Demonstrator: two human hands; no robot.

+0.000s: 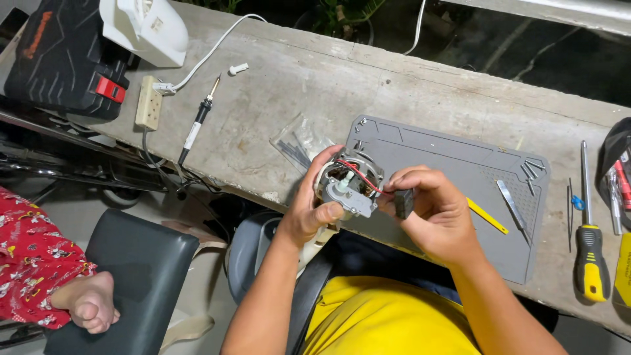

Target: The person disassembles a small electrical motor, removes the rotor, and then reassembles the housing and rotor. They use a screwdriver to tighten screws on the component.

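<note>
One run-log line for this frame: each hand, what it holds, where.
left hand: holds small electric motor | right hand: pinches black capacitor on red wire | over grey work mat

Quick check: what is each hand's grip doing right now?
Left hand: closed around the small electric motor.
Right hand: pinching a small black block wired to the motor.
</note>
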